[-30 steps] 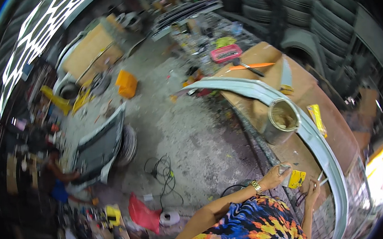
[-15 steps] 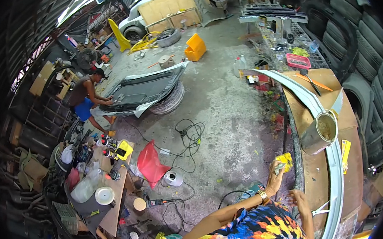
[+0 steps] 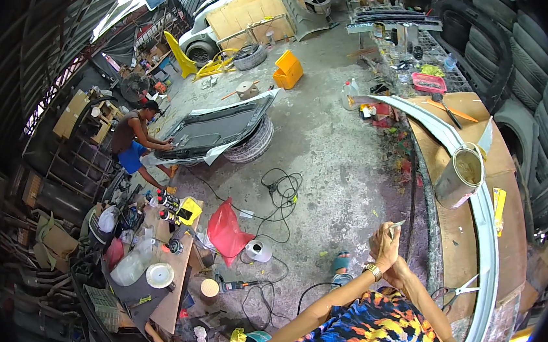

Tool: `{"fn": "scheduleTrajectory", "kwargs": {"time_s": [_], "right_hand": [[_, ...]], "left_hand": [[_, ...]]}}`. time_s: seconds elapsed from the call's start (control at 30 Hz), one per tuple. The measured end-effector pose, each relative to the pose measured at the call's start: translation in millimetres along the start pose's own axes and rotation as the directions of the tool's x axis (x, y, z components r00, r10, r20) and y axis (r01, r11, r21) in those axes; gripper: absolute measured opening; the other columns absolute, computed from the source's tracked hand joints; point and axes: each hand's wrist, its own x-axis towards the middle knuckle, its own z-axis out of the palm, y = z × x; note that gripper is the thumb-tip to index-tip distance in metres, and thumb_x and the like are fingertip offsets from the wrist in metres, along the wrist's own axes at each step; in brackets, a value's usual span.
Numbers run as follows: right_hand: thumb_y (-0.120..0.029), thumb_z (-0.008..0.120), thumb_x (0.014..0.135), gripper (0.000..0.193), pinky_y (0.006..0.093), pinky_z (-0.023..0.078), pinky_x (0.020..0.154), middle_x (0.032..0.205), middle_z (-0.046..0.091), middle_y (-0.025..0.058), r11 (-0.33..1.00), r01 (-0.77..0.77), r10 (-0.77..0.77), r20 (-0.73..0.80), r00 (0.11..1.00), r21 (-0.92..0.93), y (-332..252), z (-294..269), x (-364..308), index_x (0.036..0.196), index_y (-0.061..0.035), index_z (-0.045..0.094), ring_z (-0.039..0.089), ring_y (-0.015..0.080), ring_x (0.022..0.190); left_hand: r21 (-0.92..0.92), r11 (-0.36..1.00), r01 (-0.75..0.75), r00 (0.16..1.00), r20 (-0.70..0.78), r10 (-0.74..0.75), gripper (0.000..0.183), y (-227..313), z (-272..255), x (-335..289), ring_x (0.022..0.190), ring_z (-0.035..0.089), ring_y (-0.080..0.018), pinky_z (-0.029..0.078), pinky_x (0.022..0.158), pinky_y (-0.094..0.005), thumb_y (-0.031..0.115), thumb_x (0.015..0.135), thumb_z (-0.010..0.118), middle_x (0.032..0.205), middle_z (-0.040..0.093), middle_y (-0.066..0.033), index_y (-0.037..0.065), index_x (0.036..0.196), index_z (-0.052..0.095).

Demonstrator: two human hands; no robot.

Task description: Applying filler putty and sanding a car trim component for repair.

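My left hand (image 3: pixel 385 244), with a gold watch on its wrist, is raised in front of me beside the bench. Its fingers are closed on a small pale pointed piece (image 3: pixel 397 225), too small to name. Close against it, my right hand (image 3: pixel 398 273) overlaps the left one, and its fingers are mostly hidden. To the right, a long curved white strip (image 3: pixel 485 244) lies along the cardboard-covered bench (image 3: pixel 453 250). Scissors (image 3: pixel 453 293) rest near my right forearm, partly on the strip. An open metal can (image 3: pixel 460 177) stands against the strip farther along.
A yellow packet (image 3: pixel 500 210) and a dark-handled spatula (image 3: pixel 446 111) are on the bench. Cables (image 3: pixel 282 193), a red bag (image 3: pixel 228 230) and a white jug (image 3: pixel 257 250) lie on the floor. At left, a person (image 3: pixel 139 140) bends over a dark panel (image 3: pixel 218 127).
My right hand has moved left off the bench edge to meet my left hand. The yellow thing at my left fingers is out of sight. The scissors' handles now show.
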Motion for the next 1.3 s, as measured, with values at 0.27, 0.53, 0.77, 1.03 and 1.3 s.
{"fn": "scheduleTrajectory", "kwargs": {"time_s": [0.27, 0.53, 0.77, 1.03, 1.3], "right_hand": [[-0.063, 0.032, 0.097, 0.071, 0.0456, 0.036, 0.104, 0.152, 0.034, 0.0047, 0.992, 0.122, -0.122, 0.071, 0.990, -0.003, -18, 35, -24, 0.146, -0.0119, 0.034, 0.038, 0.0250, 0.134], [-0.039, 0.053, 0.097, 0.042, 0.0372, 0.049, 0.088, 0.129, 0.059, 0.0174, 0.835, 0.393, -0.427, -0.003, 0.904, -0.386, -73, 105, -11, 0.109, -0.0004, 0.065, 0.063, 0.0254, 0.105], [-0.032, 0.057, 0.094, 0.039, 0.0435, 0.050, 0.087, 0.111, 0.065, 0.0200, 0.023, 0.322, -0.282, 0.303, 0.910, -0.946, -135, 176, 35, 0.120, -0.0025, 0.059, 0.064, 0.0349, 0.099], [-0.031, 0.058, 0.094, 0.039, 0.0447, 0.047, 0.093, 0.119, 0.062, 0.0200, -0.072, 0.428, -0.321, 0.427, 0.845, -0.901, -180, 258, 86, 0.122, -0.0041, 0.056, 0.059, 0.0388, 0.108], [-0.034, 0.057, 0.094, 0.053, 0.0406, 0.040, 0.106, 0.144, 0.042, 0.0252, 0.164, 0.247, -0.591, 0.105, 0.800, -0.955, -75, 163, 165, 0.137, -0.0045, 0.046, 0.047, 0.0364, 0.129]], "left_hand": [[-0.070, 0.954, -0.291, 0.956, 0.010, 0.292, 0.046, -42, -10, 58, 0.104, 0.054, -0.0397, 0.040, 0.093, -0.0421, 0.042, 0.102, 0.040, 0.103, 0.059, -0.0221, -0.001, 0.110, 0.055], [-0.415, 0.891, 0.186, 0.978, 0.166, -0.127, 0.051, -116, -59, 136, 0.100, 0.054, -0.0254, 0.041, 0.090, -0.0366, 0.046, 0.101, 0.042, 0.105, 0.058, -0.0155, -0.001, 0.117, 0.051], [-0.605, 0.710, 0.360, 0.913, 0.073, -0.401, 0.034, -215, -142, 209, 0.068, 0.043, -0.0076, 0.038, 0.061, -0.0270, 0.044, 0.097, 0.054, 0.076, 0.047, 0.0062, 0.011, 0.090, 0.057], [-0.791, 0.471, 0.390, 0.730, -0.046, -0.682, 0.034, -245, -229, 237, 0.077, 0.042, -0.0094, 0.037, 0.070, -0.0275, 0.043, 0.088, 0.061, 0.081, 0.048, 0.0038, 0.009, 0.086, 0.058], [-0.885, 0.326, 0.333, 0.775, 0.059, -0.630, 0.037, -214, -266, 238, 0.060, 0.041, -0.0098, 0.037, 0.060, -0.0256, 0.045, 0.098, 0.047, 0.066, 0.043, 0.0030, 0.011, 0.085, 0.055]]}}
